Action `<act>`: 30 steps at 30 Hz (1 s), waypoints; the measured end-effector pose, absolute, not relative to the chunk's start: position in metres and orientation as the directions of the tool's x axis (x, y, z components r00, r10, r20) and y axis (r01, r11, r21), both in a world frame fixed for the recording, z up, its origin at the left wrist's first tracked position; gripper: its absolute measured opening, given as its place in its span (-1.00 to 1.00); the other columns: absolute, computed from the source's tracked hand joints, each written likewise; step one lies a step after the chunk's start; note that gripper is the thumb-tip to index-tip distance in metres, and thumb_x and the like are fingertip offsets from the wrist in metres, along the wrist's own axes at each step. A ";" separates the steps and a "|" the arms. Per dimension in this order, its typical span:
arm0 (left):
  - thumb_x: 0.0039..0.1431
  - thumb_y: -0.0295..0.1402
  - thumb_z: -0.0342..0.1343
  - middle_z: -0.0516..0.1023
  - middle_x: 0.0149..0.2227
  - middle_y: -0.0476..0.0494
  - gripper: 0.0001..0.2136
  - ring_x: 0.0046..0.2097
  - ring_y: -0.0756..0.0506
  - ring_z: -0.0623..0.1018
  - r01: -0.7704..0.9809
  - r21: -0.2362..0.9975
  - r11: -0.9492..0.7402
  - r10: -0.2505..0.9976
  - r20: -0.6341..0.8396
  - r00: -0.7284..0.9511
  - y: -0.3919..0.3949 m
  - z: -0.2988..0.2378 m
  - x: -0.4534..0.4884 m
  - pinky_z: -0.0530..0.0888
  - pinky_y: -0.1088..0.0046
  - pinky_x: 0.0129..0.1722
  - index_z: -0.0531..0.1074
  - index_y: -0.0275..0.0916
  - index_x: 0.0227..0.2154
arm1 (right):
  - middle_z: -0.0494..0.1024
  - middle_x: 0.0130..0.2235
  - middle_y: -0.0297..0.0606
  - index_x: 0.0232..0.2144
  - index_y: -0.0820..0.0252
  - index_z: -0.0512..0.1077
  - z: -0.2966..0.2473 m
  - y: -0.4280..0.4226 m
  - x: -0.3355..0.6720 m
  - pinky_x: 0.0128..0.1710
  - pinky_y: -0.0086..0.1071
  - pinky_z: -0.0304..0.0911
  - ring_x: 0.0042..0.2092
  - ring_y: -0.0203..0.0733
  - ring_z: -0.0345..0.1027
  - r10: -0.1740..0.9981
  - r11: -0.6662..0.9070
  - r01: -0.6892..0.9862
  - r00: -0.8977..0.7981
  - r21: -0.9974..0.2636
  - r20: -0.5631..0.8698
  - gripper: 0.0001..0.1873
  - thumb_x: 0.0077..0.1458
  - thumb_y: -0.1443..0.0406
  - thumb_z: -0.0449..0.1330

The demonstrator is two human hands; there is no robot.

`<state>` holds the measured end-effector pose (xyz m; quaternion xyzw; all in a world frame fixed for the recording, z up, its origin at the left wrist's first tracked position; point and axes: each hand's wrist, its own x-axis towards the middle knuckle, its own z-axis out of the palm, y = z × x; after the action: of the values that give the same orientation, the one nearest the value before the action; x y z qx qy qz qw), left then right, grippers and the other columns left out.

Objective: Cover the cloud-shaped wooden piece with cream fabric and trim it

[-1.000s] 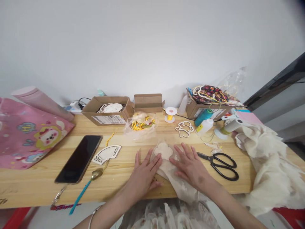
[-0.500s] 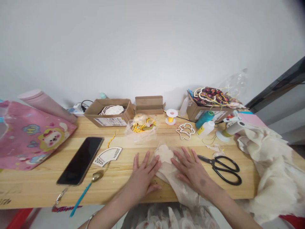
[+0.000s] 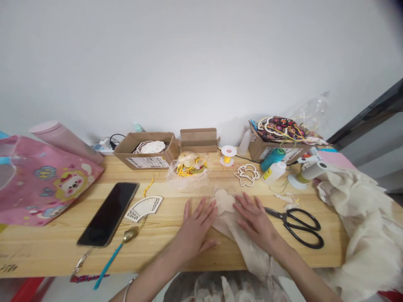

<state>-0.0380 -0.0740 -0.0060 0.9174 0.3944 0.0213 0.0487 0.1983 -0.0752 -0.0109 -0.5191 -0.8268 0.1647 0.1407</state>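
A cream flower-shaped piece (image 3: 224, 200) lies on the table near its front edge, with thin, sheer cream cloth (image 3: 231, 226) about it. I cannot tell whether the cloth lies over or under the piece. My left hand (image 3: 199, 224) rests flat with spread fingers, its fingertips at the piece's left edge. From the other side, my right hand (image 3: 256, 221) is spread on the cloth, fingertips at the piece's right edge. The cloth trails from there over the table's front edge. Black-handled scissors (image 3: 302, 227) lie just right of my right hand.
On the left are a phone (image 3: 108, 214), a fan-shaped wooden piece (image 3: 145, 208) and a spoon (image 3: 130, 234). Cardboard boxes (image 3: 146, 162), a thread spool (image 3: 228, 155) and a white bottle (image 3: 273, 173) stand behind. Bunched cream cloth (image 3: 362, 222) covers the right end.
Both hands and the flower-shaped piece have shifted slightly to the right. The whole view has also moved a little. The fingers stay spread at the piece's edges.
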 end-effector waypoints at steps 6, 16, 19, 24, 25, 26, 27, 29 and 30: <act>0.09 -0.14 -0.07 0.01 0.23 -0.23 -0.35 0.26 -0.22 -0.13 0.720 0.101 -0.687 0.718 -0.059 0.694 -0.067 -0.014 -0.031 -0.24 -0.20 0.08 -0.16 -0.24 0.19 | 0.23 0.12 -0.09 0.05 0.19 0.25 -0.014 -0.074 0.218 0.09 0.09 -0.07 0.19 0.00 -0.03 0.958 0.288 0.873 -0.261 -0.392 0.122 -0.57 0.16 0.21 -0.11; 0.05 -0.25 0.01 0.00 0.23 -0.20 -0.37 0.24 -0.30 -0.08 0.753 0.156 -0.639 0.756 -0.048 0.652 -0.069 -0.012 -0.034 -0.32 -0.22 0.06 -0.06 -0.18 0.18 | 0.12 0.18 -0.11 0.18 0.28 -0.02 -0.008 -0.062 0.176 0.17 0.07 -0.30 0.24 0.00 -0.24 0.911 0.389 0.881 -0.412 -0.269 -0.032 -0.36 0.09 0.18 -0.01; 0.06 -0.28 0.00 0.06 0.21 -0.21 -0.40 0.23 -0.30 -0.02 0.787 0.228 -0.573 0.804 -0.026 0.593 -0.069 -0.013 -0.042 -0.29 -0.23 0.06 -0.03 -0.17 0.17 | 0.19 0.15 -0.09 0.17 0.28 0.02 -0.008 -0.058 0.179 0.18 0.07 -0.38 0.23 -0.01 -0.16 0.925 0.310 0.813 -0.378 -0.493 -0.042 -0.38 0.08 0.20 0.00; 0.09 -0.37 -0.03 0.17 0.18 -0.19 -0.49 0.22 -0.20 0.07 0.728 0.581 -0.364 0.919 0.097 0.382 -0.073 -0.002 -0.059 -0.14 -0.03 0.16 0.07 -0.18 0.14 | 0.42 -0.01 -0.16 0.07 0.10 0.20 0.011 -0.053 0.191 0.17 -0.02 -0.18 0.11 -0.11 0.16 0.998 0.013 0.074 0.054 -0.997 0.017 -0.52 0.11 0.11 -0.01; 0.09 -0.37 -0.02 0.19 0.17 -0.17 -0.51 0.21 -0.18 0.11 0.666 0.687 -0.289 0.951 0.126 0.282 -0.075 0.002 -0.061 -0.10 0.04 0.18 0.12 -0.16 0.12 | 0.42 -0.01 -0.20 0.00 0.07 0.28 0.017 -0.054 0.193 0.16 -0.10 -0.08 0.10 -0.15 0.18 0.986 -0.007 -0.157 0.165 -0.988 -0.033 -0.58 0.10 0.10 0.01; 0.08 -0.37 0.00 0.22 0.15 -0.16 -0.54 0.19 -0.16 0.15 0.568 0.802 -0.185 0.982 0.126 0.141 -0.078 0.006 -0.062 -0.04 0.10 0.18 0.18 -0.15 0.09 | 0.44 -0.02 -0.25 -0.09 0.05 0.36 0.023 -0.056 0.195 0.13 -0.20 0.02 0.08 -0.20 0.21 0.968 0.000 -0.367 0.233 -0.930 -0.092 -0.64 0.06 0.10 0.07; 0.08 -0.37 0.03 0.29 0.12 -0.14 -0.59 0.16 -0.14 0.22 0.411 0.909 -0.073 0.996 0.089 -0.020 -0.080 0.010 -0.063 0.05 0.17 0.17 0.25 -0.13 0.04 | 0.47 -0.06 -0.30 -0.18 0.05 0.41 0.029 -0.059 0.197 0.07 -0.30 0.14 0.02 -0.24 0.28 0.954 -0.004 -0.528 0.253 -0.849 -0.162 -0.69 -0.01 0.14 0.16; 0.06 -0.41 0.06 0.48 -0.07 -0.11 -0.71 -0.01 -0.07 0.43 -0.065 0.995 0.080 0.957 -0.095 -0.273 -0.084 0.017 -0.066 0.29 0.32 0.06 0.38 -0.16 -0.11 | 0.57 -0.27 -0.41 -0.37 0.08 0.47 0.037 -0.068 0.201 -0.13 -0.49 0.33 -0.24 -0.36 0.44 0.917 -0.027 -0.726 0.255 -0.687 -0.306 -0.74 -0.22 0.25 0.34; 0.06 -0.46 0.06 0.54 -0.21 -0.08 -0.78 -0.15 -0.01 0.51 -0.314 0.942 0.118 0.919 -0.223 -0.325 -0.085 0.019 -0.067 0.40 0.42 -0.04 0.42 -0.20 -0.20 | 0.57 -0.40 -0.46 -0.47 0.10 0.47 0.039 -0.074 0.202 -0.25 -0.56 0.37 -0.39 -0.43 0.44 0.894 -0.044 -0.779 0.248 -0.625 -0.372 -0.74 -0.33 0.31 0.39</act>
<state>-0.0674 -0.0846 0.0187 0.2770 0.5459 0.6036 0.5108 0.2024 -0.0738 0.0394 -0.3893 -0.0740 0.6089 0.6872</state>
